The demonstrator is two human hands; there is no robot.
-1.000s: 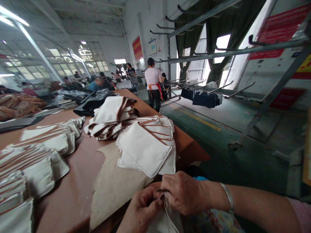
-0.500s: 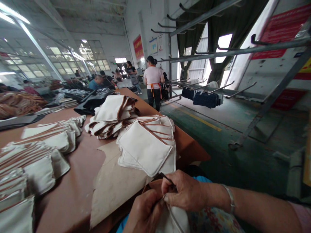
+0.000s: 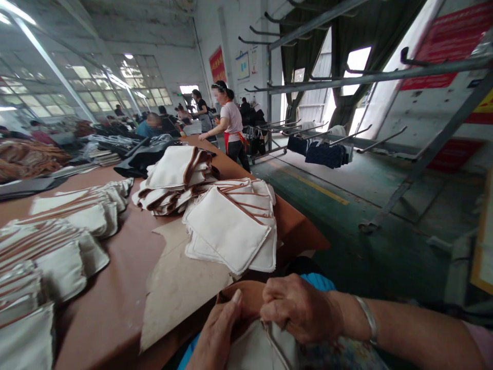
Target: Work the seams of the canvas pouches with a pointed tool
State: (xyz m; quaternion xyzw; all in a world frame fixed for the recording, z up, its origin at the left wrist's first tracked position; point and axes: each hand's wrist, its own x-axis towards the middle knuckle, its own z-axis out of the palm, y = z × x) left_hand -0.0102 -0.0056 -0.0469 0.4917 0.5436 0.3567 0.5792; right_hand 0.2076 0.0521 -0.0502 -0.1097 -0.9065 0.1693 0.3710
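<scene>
A white fabric piece with brown trim (image 3: 254,345) lies over my lap at the bottom of the view, a thin cord-like edge running down it. My left hand (image 3: 217,329) holds its left side, thumb on top. My right hand (image 3: 298,307) is closed at its upper edge, fingers pinched at the top of the cord-like edge. A silver bracelet (image 3: 367,319) circles the right wrist. Just beyond my hands, white pieces with brown edging (image 3: 229,228) lie stacked on the brown table (image 3: 131,272).
More white pieces (image 3: 63,262) lie in rows at the left, another pile (image 3: 173,167) further back. Brown paper (image 3: 177,282) covers the near table edge. A metal rack (image 3: 346,84) stands right. A person in a pink shirt (image 3: 232,121) stands beyond the table.
My hands have moved apart, and the dark strip that showed at my right fingers is no longer visible. The person in pink has turned sideways, an arm over the table.
</scene>
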